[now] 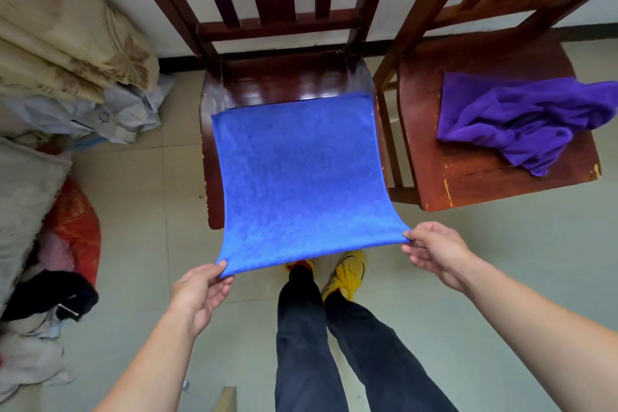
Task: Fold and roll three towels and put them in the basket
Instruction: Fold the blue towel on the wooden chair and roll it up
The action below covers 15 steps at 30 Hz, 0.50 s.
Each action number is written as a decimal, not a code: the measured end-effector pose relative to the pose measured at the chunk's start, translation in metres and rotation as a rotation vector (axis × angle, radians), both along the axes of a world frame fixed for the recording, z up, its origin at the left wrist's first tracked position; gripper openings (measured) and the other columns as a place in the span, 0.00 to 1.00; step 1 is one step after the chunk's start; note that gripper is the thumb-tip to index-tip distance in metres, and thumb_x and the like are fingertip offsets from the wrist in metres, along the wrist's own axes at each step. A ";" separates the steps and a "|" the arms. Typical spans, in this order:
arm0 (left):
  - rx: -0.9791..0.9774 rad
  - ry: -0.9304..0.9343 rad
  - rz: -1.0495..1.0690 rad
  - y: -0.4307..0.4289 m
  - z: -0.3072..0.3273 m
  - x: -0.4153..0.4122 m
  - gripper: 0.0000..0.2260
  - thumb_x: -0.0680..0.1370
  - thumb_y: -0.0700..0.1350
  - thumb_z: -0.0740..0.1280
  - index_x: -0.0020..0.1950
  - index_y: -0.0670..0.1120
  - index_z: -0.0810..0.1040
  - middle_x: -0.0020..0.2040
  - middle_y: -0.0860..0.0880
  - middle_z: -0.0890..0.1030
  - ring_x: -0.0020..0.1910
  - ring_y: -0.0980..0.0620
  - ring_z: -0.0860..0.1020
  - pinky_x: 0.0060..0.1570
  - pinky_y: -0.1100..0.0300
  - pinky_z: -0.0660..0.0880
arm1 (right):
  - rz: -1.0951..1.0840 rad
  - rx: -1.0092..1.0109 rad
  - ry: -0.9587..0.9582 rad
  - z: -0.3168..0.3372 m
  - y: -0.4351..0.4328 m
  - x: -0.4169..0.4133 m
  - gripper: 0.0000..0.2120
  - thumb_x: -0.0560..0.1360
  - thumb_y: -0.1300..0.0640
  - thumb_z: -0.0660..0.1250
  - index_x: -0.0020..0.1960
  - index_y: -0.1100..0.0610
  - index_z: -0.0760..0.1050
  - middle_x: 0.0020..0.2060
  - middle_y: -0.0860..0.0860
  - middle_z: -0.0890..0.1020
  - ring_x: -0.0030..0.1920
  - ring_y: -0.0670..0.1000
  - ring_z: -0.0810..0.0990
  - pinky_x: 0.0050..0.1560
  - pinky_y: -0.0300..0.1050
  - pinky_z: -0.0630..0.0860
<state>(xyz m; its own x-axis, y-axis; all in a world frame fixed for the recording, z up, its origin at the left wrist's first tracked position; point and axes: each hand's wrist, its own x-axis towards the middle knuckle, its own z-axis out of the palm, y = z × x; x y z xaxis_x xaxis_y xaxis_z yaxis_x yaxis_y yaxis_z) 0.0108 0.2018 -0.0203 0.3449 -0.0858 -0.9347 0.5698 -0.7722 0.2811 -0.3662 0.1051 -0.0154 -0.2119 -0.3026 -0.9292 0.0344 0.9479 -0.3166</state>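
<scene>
A glossy dark-red wooden chair (284,84) stood directly ahead of both hands. A worn brown wooden chair (468,184) stood beyond the right hand. A square blue terry towel (301,177) lay spread over the first seat, its near edge raised toward the hands. A crumpled purple cloth towel (521,124) sat on the worn seat. The left hand (200,291) pinched the blue towel's near-left corner, and the right hand (434,251) pinched its near-right corner.

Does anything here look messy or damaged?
The purple towel lies crumpled on the right chair, whose seat edge is chipped and scratched. The blue towel is stretched smooth over the middle chair.
</scene>
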 end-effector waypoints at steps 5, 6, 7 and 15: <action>-0.157 -0.002 -0.037 -0.020 0.042 0.004 0.06 0.77 0.35 0.66 0.47 0.45 0.72 0.38 0.44 0.78 0.26 0.52 0.76 0.26 0.63 0.76 | -0.045 -0.095 -0.115 0.034 -0.019 0.003 0.05 0.75 0.63 0.67 0.48 0.55 0.77 0.34 0.54 0.78 0.28 0.48 0.77 0.31 0.40 0.75; -0.195 0.002 -0.031 -0.029 0.049 0.005 0.05 0.78 0.35 0.65 0.46 0.45 0.73 0.37 0.44 0.79 0.25 0.52 0.76 0.26 0.64 0.76 | -0.062 -0.115 -0.147 0.039 -0.027 0.005 0.04 0.76 0.63 0.66 0.49 0.56 0.78 0.34 0.54 0.78 0.29 0.48 0.77 0.31 0.40 0.75; -0.228 0.004 -0.015 -0.039 0.055 0.007 0.04 0.78 0.35 0.64 0.46 0.44 0.74 0.35 0.45 0.80 0.25 0.53 0.77 0.26 0.64 0.76 | -0.086 -0.130 -0.175 0.044 -0.037 0.007 0.04 0.76 0.63 0.66 0.49 0.57 0.78 0.34 0.54 0.78 0.29 0.48 0.77 0.31 0.39 0.75; -0.310 0.051 0.125 -0.152 0.046 0.035 0.03 0.80 0.38 0.63 0.46 0.41 0.75 0.35 0.45 0.81 0.29 0.55 0.82 0.28 0.67 0.76 | -0.299 -0.164 -0.307 0.042 -0.132 0.039 0.05 0.77 0.62 0.63 0.49 0.59 0.78 0.37 0.54 0.83 0.35 0.48 0.83 0.31 0.37 0.77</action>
